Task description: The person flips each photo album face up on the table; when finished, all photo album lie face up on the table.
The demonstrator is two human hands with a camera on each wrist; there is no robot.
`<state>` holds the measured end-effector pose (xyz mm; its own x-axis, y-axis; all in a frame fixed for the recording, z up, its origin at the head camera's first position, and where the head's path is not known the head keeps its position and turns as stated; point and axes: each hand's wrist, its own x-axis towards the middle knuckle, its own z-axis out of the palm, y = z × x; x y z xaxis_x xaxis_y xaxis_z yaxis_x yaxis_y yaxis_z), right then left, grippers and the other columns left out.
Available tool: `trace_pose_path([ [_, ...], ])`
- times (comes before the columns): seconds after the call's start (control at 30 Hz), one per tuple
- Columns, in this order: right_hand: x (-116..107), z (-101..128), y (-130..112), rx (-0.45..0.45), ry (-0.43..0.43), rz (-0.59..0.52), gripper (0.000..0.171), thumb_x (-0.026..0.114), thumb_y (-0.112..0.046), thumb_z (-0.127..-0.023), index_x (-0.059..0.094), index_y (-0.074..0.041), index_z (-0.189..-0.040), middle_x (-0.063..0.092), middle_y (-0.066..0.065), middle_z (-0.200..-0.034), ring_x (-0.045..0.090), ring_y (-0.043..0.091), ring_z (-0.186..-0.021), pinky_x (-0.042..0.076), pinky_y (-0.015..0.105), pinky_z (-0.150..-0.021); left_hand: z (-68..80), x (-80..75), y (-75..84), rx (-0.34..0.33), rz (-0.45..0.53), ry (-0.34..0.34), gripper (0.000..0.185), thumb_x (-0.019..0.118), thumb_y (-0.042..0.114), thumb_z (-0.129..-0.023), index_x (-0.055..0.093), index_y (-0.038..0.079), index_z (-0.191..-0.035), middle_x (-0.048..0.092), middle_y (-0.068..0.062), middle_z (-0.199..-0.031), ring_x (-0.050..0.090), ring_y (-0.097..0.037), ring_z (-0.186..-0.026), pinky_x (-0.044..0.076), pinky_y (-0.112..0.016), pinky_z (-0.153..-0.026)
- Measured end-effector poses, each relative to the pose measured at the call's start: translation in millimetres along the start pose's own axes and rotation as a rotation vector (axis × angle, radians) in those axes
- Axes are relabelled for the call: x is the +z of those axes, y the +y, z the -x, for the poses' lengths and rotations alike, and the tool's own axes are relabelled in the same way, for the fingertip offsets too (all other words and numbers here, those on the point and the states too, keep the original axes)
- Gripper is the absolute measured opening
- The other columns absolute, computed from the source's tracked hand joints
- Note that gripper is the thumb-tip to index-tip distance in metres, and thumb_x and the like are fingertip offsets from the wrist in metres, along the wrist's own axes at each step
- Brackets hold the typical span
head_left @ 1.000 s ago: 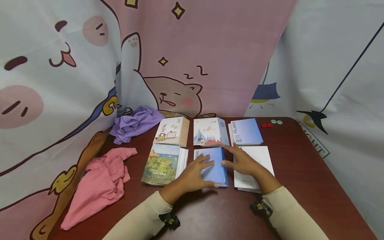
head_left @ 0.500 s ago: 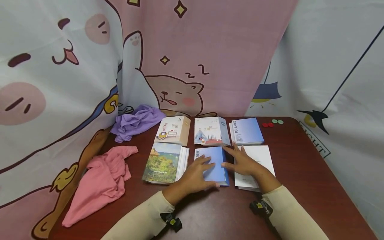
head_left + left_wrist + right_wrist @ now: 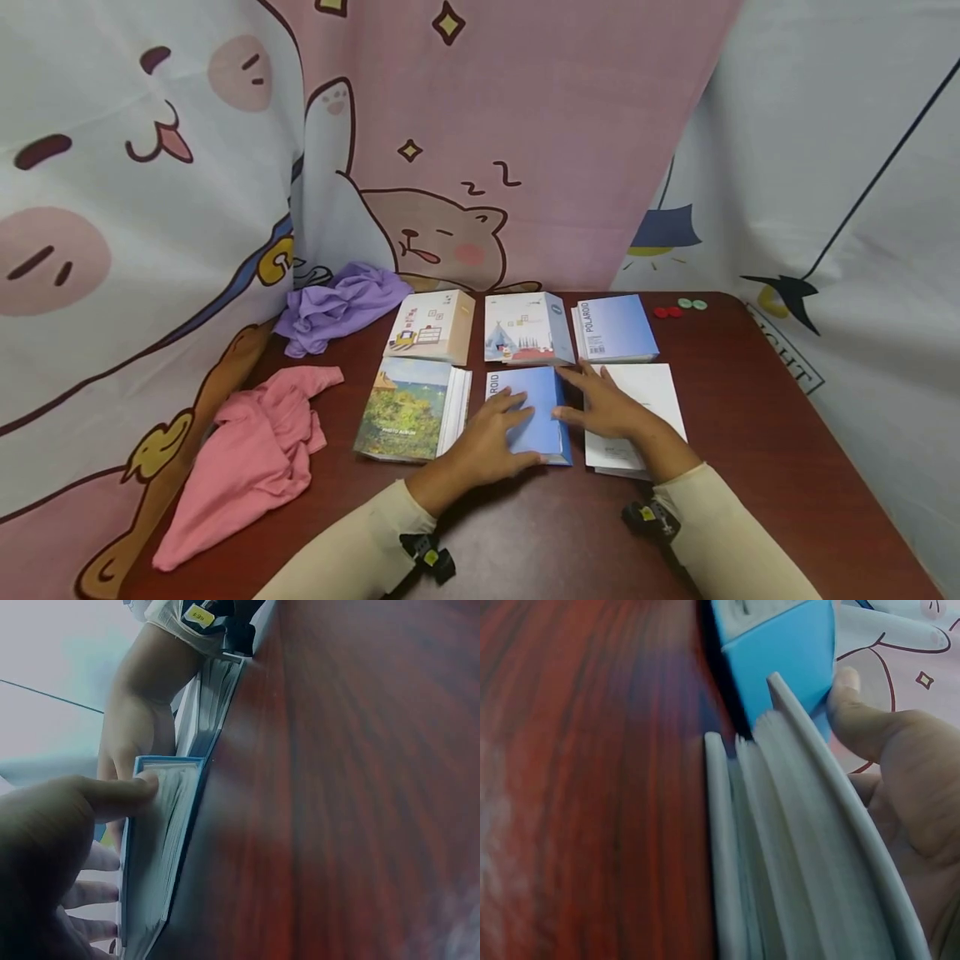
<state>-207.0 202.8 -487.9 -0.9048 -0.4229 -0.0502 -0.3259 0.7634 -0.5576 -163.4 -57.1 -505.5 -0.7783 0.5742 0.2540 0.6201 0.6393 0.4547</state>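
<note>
A blue photo album (image 3: 534, 422) lies flat in the middle of the front row. My left hand (image 3: 487, 442) spreads its fingers over the cover's left part, and in the left wrist view its thumb (image 3: 124, 796) touches the page edge near a corner. My right hand (image 3: 603, 404) reaches across a white album (image 3: 656, 392), its thumb (image 3: 847, 694) at the blue album's spine in the right wrist view. Its other fingertips lie near the gap between the two rows. Left of the blue album is a landscape-covered photo album (image 3: 405, 408), partly behind my left wrist.
Behind stand a room-print album (image 3: 426, 327), a tent-print album (image 3: 519, 327) and another blue album (image 3: 618, 327). Red discs (image 3: 667, 312) and green discs (image 3: 692, 305) lie at the back right. Pink cloth (image 3: 255, 450) and purple cloth (image 3: 341, 304) lie on the left.
Both hands keep almost the same place on and beside the blue album. The head view shifts slightly; the albums stay put.
</note>
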Motion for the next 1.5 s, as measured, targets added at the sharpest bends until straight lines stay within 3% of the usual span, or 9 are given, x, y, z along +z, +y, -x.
trace_pose_path([
  [0.13,-2.5,1.3,0.4,-0.005,0.034,-0.016,0.086,0.079,-0.046,-0.099,0.045,-0.002,-0.165,0.045,0.034,-0.166,0.023,0.062,-0.162,0.011,0.079,-0.129,-0.8,-1.5,-0.1,0.018,0.033,0.013,0.075,0.092,0.045,-0.087,0.069,0.004,-0.146,0.058,-0.019,-0.162,0.049,-0.047,-0.155,0.047,-0.059,-0.123],
  [0.27,-4.7,3.7,1.7,-0.024,0.069,-0.053,0.084,0.079,-0.044,-0.100,0.046,-0.003,-0.165,0.048,0.033,-0.165,0.040,0.059,-0.156,0.031,0.076,-0.125,-0.8,-3.8,0.4,0.026,0.080,0.027,0.076,0.091,0.044,-0.088,0.067,0.005,-0.149,0.058,-0.017,-0.163,0.050,-0.046,-0.155,0.048,-0.057,-0.123],
  [0.4,-10.0,6.8,2.7,-0.084,0.068,-0.207,0.085,0.082,-0.032,-0.100,0.040,-0.001,-0.167,0.045,0.032,-0.167,0.050,0.058,-0.149,0.046,0.071,-0.118,-2.1,-6.8,2.2,0.049,0.137,0.061,0.076,0.089,0.043,-0.090,0.064,0.006,-0.152,0.058,-0.017,-0.162,0.054,-0.041,-0.153,0.050,-0.055,-0.121],
  [0.57,-17.6,11.1,2.7,-0.137,0.011,-0.435,0.096,0.085,-0.022,-0.097,0.029,-0.004,-0.172,0.030,0.033,-0.171,0.047,0.066,-0.147,0.057,0.062,-0.108,-5.3,-12.6,7.1,0.067,0.210,0.085,0.082,0.087,0.040,-0.092,0.055,0.008,-0.160,0.053,-0.018,-0.165,0.055,-0.036,-0.152,0.051,-0.054,-0.120],
  [0.73,-22.5,16.1,-1.6,-0.172,0.017,-0.551,0.108,0.090,-0.024,-0.093,0.021,-0.012,-0.175,0.022,0.029,-0.174,0.046,0.066,-0.148,0.059,0.061,-0.105,-7.6,-14.8,11.1,0.084,0.374,0.053,0.093,0.086,0.029,-0.095,0.037,0.009,-0.171,0.040,-0.020,-0.172,0.049,-0.036,-0.155,0.052,-0.054,-0.120],
  [0.93,-21.9,22.4,-10.6,-0.217,0.039,-0.537,0.108,0.089,-0.029,-0.094,0.021,-0.011,-0.176,0.014,0.030,-0.179,0.045,0.064,-0.149,0.051,0.068,-0.112,-6.3,-14.4,12.4,0.107,0.482,0.020,0.102,0.085,0.021,-0.096,0.022,0.010,-0.175,0.027,-0.019,-0.178,0.039,-0.037,-0.161,0.049,-0.056,-0.122],
  [1.17,-14.2,31.3,-14.7,-0.278,0.005,-0.622,0.110,0.089,-0.039,-0.092,0.023,-0.008,-0.175,0.016,0.029,-0.180,0.057,0.042,-0.140,0.062,0.034,-0.101,0.1,-16.2,7.6,0.094,0.467,0.013,0.103,0.081,0.024,-0.099,0.016,0.011,-0.177,0.020,-0.015,-0.183,0.024,-0.033,-0.169,0.031,-0.063,-0.132],
  [1.33,-8.1,35.0,-13.7,-0.284,-0.022,-0.664,0.112,0.092,-0.016,-0.089,0.022,-0.013,-0.176,0.042,0.032,-0.166,0.064,0.042,-0.132,0.063,0.053,-0.102,4.5,-15.3,1.9,0.079,0.572,0.009,0.102,0.078,0.018,-0.100,0.012,0.013,-0.177,0.012,-0.014,-0.185,0.015,-0.036,-0.171,0.024,-0.068,-0.133],
  [1.5,3.8,32.8,-12.3,-0.276,0.036,-0.561,0.111,0.092,-0.012,-0.088,0.025,-0.020,-0.176,0.025,0.019,-0.182,0.036,0.054,-0.159,0.045,0.073,-0.116,7.3,-17.2,-3.5,0.076,0.633,-0.004,0.100,0.077,0.015,-0.100,0.013,0.010,-0.177,0.009,-0.017,-0.184,0.016,-0.039,-0.170,0.029,-0.058,-0.134],
])
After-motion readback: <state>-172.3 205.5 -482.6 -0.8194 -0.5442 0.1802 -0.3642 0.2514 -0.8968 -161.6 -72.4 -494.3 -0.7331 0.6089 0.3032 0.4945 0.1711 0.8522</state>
